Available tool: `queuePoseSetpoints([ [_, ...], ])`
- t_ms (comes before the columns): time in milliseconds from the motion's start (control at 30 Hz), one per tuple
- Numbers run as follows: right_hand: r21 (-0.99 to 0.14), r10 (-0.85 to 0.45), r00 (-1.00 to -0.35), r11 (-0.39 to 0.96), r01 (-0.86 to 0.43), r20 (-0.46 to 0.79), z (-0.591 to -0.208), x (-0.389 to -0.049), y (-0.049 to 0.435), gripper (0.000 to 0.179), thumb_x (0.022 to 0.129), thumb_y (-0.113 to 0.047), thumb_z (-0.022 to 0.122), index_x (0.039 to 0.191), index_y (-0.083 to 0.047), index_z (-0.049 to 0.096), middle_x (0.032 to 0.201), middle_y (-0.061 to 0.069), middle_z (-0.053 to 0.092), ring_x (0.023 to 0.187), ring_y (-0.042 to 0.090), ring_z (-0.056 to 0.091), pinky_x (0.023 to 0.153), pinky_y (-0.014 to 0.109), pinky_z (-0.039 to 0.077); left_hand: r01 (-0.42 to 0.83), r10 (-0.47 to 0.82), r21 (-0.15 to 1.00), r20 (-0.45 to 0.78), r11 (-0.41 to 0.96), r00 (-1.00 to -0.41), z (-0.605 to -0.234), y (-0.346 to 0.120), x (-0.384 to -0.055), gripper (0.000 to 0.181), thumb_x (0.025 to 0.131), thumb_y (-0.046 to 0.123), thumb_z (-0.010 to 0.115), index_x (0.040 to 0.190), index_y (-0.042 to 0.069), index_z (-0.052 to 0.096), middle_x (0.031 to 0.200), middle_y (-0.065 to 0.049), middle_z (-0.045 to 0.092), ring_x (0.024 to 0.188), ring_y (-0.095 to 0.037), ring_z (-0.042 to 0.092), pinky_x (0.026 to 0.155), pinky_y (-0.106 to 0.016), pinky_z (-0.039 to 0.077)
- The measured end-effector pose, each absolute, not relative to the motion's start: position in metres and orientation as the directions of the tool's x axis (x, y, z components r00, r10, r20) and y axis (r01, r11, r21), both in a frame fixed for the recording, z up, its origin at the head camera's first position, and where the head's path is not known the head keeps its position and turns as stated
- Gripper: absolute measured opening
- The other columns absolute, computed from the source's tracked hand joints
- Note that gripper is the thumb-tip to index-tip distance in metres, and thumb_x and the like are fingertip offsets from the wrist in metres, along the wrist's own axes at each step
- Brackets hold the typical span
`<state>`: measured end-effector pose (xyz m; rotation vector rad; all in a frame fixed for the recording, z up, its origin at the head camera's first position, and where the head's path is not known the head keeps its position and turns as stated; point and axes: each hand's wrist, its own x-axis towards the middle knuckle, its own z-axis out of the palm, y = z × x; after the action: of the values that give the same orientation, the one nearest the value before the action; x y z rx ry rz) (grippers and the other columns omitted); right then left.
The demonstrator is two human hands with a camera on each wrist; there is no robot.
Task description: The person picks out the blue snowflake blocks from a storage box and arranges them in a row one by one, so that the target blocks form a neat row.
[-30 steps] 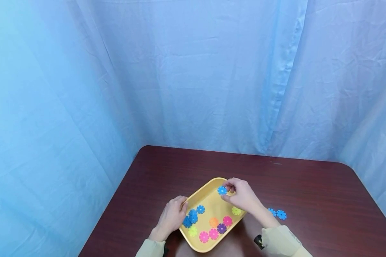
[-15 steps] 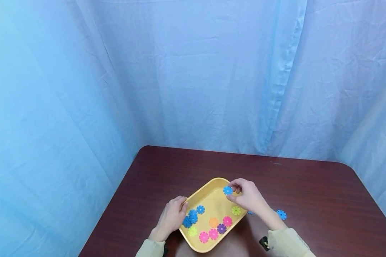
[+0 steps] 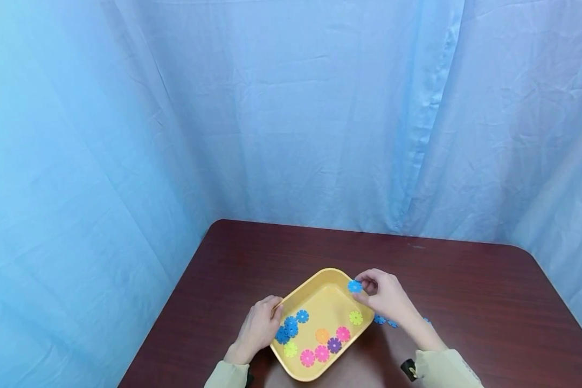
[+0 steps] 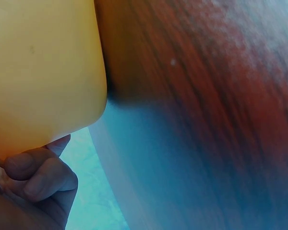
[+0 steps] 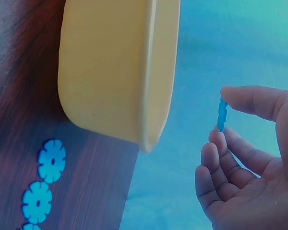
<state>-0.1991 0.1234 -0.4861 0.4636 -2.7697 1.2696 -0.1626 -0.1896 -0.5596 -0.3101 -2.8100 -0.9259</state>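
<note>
A yellow plastic tray [image 3: 322,304] stands at an angle near the front of the table. My left hand [image 3: 258,327] grips its left rim, fingers curled at the edge in the left wrist view. Between thumb and forefinger, my right hand [image 3: 387,295] pinches a blue notched snowflake disc [image 3: 354,286], seen edge-on in the right wrist view. That disc overlaps the tray's right rim in the head view. Inside the tray lie several blue discs [image 3: 291,326], pink discs [image 3: 322,353], an orange disc [image 3: 322,335], a purple disc [image 3: 334,345] and yellow-green discs [image 3: 356,318].
Right of the tray, several blue discs [image 5: 52,161] lie in a row on the dark red-brown table [image 3: 465,291], partly hidden by my right forearm in the head view. Light blue curtains [image 3: 296,118] hang behind the table and at its sides.
My right hand has moved right with the blue disc, from over the tray's inside to its right rim. More table discs show beside the tray. My left hand keeps its grip in place.
</note>
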Motion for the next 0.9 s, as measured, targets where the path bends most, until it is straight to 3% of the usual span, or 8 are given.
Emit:
queuePoseSetpoints([
  [267,-0.727,-0.223,-0.962,0.633,-0.265,0.157,-0.489,-0.197,0.136,0.028,0.079,-0.014,0.085,0.101,-0.004,0.070,0.085,0.001,0.061,0.076,0.016,0.056,0.068,0.028,0.051,0.251,0.146,0.569,0.223,0.783,-0.964,-0.559,-0.189,-0.163,0.014,0.096,0.011,0.063,0.107,0.007,0.072,0.097,0.000,0.068,0.081,-0.010,0.062,0.071,-0.032,0.053],
  [900,-0.711,-0.146,-0.983,0.678,-0.184,0.114,-0.497,-0.192,0.168,0.032,0.078,-0.016,0.085,0.104,-0.004,0.070,0.087,0.002,0.062,0.080,0.018,0.056,0.068,0.028,0.051,0.249,0.140,0.570,0.228,0.783,-0.964,-0.559,-0.189,-0.162,0.013,0.097,0.012,0.063,0.105,0.008,0.073,0.095,0.002,0.068,0.078,-0.009,0.060,0.069,-0.031,0.052],
])
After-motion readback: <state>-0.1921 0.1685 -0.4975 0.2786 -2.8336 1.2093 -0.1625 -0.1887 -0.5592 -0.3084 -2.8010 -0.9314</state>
